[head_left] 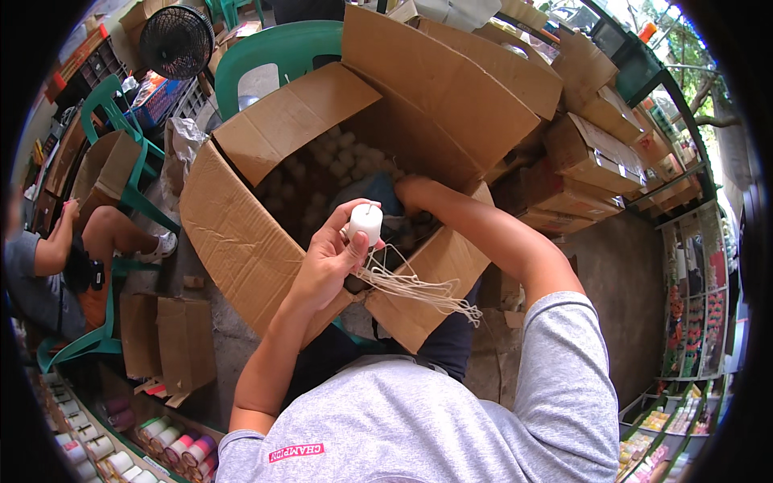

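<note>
A short white candle (365, 224) with a small dark wick is upright in my left hand (334, 256), its fingers and thumb closed round the sides. Just below that hand, a bundle of long cream strings (423, 290), which look like wicks, hangs over the front flap. Both hands are at a large open cardboard box (233, 233) in front of me. My right hand (412, 193) reaches down into it beside a bluish bag or cloth (377, 193); its fingers are hidden. Many white candles (342, 153) lie inside, toward the back.
Green plastic chairs (278, 56) stand behind the box and to the left, where another person (48, 266) sits. A small open carton (183, 346) is on the floor at left. Stacked cartons (596, 153) fill the right. Coloured candles (181, 443) line the lower left.
</note>
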Demonstrator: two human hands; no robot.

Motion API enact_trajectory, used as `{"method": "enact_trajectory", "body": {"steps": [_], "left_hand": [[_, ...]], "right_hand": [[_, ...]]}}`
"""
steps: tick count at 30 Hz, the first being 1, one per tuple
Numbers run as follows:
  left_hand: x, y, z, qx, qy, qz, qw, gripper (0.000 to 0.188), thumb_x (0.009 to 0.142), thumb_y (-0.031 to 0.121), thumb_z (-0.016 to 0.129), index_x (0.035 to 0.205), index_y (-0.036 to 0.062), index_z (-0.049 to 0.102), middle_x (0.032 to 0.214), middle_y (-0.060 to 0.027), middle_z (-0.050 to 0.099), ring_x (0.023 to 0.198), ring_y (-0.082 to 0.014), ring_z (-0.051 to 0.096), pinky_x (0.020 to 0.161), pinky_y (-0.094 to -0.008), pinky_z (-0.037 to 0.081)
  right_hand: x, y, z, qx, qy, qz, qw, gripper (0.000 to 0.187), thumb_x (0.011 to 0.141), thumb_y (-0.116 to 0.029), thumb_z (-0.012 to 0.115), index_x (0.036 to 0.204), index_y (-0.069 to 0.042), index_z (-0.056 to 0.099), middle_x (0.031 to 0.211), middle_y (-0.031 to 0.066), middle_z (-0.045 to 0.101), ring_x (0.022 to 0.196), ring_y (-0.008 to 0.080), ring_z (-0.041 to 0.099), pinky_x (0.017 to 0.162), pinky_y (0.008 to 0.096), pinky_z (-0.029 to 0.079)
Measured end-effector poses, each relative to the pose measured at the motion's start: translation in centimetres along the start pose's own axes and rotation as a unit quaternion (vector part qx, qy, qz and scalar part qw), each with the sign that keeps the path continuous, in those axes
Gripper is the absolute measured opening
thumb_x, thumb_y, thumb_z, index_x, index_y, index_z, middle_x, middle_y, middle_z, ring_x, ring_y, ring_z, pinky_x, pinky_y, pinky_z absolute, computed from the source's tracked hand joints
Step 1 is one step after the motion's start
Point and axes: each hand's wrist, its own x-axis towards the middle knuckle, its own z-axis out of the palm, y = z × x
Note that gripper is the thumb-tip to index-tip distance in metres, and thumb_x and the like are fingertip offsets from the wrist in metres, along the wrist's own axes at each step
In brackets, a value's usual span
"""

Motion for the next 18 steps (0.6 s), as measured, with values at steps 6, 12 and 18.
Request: {"method": "enact_trajectory", "body": {"steps": [6,12,18], "left_hand": [[-0.1,0.4,0.3,0.087,0.03,0.069,0.993,0.052,0.094,0.043,0.06,0.133,0.0115,0.051,0.09,0.002,0.056,0.068,-0.0019,0.043,0.056,-0.0167,0.034],[-0.4,1.0,1.1,0.089,0.04,0.047,0.994,0.048,0.096,0.04,0.06,0.128,0.0054,0.054,0.097,0.0024,0.056,0.081,-0.0033,0.046,0.069,-0.018,0.039],[0.5,1.5,0.8,0.071,0.017,0.023,0.997,0.048,0.096,0.038,0.06,0.128,0.0032,0.054,0.101,0.0015,0.058,0.089,-0.0044,0.049,0.077,-0.0184,0.042]], "right_hand": [[-4.1,-0.1,-5.1,-0.073,0.111,-0.025,0.991,0.032,0.067,-0.02,0.076,0.096,-0.007,0.074,0.103,0.0131,0.071,0.095,0.0282,0.069,0.078,0.0395,0.057],[-16.6,2.6,-12.2,0.14,0.234,0.16,0.949,0.024,0.075,-0.017,0.07,0.093,-0.002,0.072,0.087,0.0177,0.071,0.08,0.0282,0.07,0.073,0.038,0.056],[-22.2,0.6,-3.1,0.591,0.269,-0.111,0.752,0.047,0.072,-0.024,0.084,0.107,-0.002,0.06,0.085,-0.0017,0.059,0.078,0.0068,0.055,0.072,0.0235,0.045]]}}
